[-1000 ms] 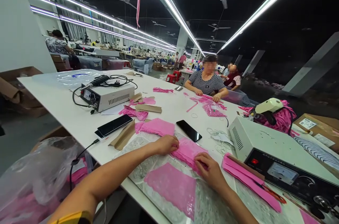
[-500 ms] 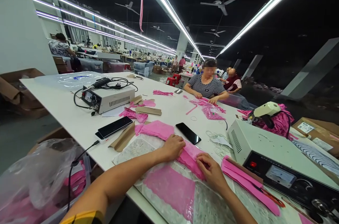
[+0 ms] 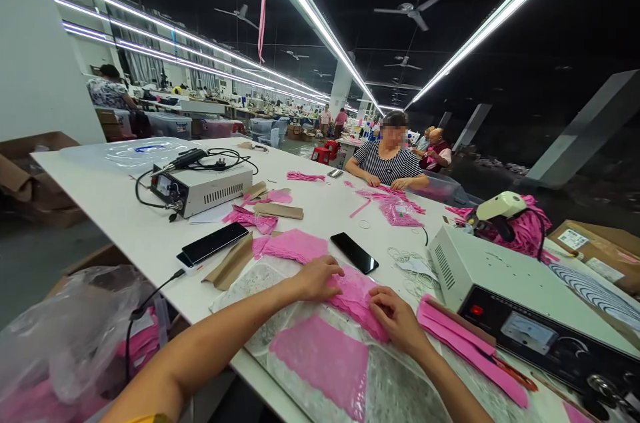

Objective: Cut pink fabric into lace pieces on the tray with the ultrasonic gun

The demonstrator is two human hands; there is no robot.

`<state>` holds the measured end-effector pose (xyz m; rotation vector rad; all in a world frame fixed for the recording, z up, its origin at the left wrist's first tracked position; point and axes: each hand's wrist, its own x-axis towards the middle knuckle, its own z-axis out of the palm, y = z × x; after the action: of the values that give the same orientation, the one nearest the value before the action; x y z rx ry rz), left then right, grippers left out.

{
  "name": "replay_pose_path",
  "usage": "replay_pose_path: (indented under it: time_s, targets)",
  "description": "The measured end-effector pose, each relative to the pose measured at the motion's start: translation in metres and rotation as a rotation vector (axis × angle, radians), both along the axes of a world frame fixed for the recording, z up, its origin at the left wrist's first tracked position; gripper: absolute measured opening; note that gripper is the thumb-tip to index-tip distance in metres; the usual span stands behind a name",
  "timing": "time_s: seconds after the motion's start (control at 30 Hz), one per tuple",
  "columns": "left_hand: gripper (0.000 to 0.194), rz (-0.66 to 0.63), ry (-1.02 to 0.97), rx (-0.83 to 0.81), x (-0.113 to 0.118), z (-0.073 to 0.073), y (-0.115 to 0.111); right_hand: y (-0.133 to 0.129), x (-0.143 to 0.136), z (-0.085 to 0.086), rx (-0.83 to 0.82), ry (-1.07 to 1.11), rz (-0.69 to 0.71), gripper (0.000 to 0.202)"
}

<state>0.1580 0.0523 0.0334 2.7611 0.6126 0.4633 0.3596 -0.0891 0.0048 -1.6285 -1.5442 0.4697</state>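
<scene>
My left hand (image 3: 316, 279) rests at the left end of a strip of pink lace fabric (image 3: 353, 289), its fingers spread and slightly curled. At the strip's right end my right hand (image 3: 395, 317) pinches the scalloped edge between thumb and fingers. The strip lies across a clear plastic-covered board (image 3: 400, 379). In front of it, a flat pink fabric piece (image 3: 320, 359) with a wavy edge lies on or under the plastic; I cannot tell which. Beyond my left hand sits a stack of pink lace pieces (image 3: 297, 245).
A black phone (image 3: 354, 252) lies just beyond the strip. A pale machine box (image 3: 530, 289) stands at right, beside pink strips (image 3: 470, 349) and orange-handled scissors (image 3: 515, 373). Another box with cables (image 3: 210, 189) stands at left. Across the white table (image 3: 310, 209) a co-worker (image 3: 390, 159) handles pink strips.
My left hand has loosened from a closed grip on the strip to spread fingers and shifted slightly left. My right hand stays at the edge. The whole view has shifted slightly.
</scene>
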Motion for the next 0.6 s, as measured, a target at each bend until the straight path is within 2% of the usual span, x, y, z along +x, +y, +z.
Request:
replay_pose_path:
  time_s: [0.1, 0.17, 0.33, 0.47, 0.6]
  targets:
    - [0.044, -0.041, 0.007, 0.025, 0.003, -0.001, -0.011, 0.003, 0.003, -0.004, 0.015, 0.037, -0.010, 0.032]
    - [0.045, -0.035, 0.007, 0.053, 0.009, -0.004, -0.016, 0.005, 0.005, -0.006, 0.026, 0.061, -0.026, 0.036]
    - [0.013, 0.030, 0.003, 0.129, 0.023, -0.007, -0.015, 0.003, 0.008, -0.005, 0.044, 0.080, -0.059, 0.042]
    - [0.016, 0.105, -0.023, 0.155, 0.022, -0.006, -0.006, 0.000, 0.007, 0.001, 0.057, 0.053, -0.087, 0.042]
    - [0.014, 0.077, -0.073, 0.153, 0.026, -0.001, -0.007, 0.003, -0.004, 0.015, 0.068, -0.017, -0.154, 0.033]
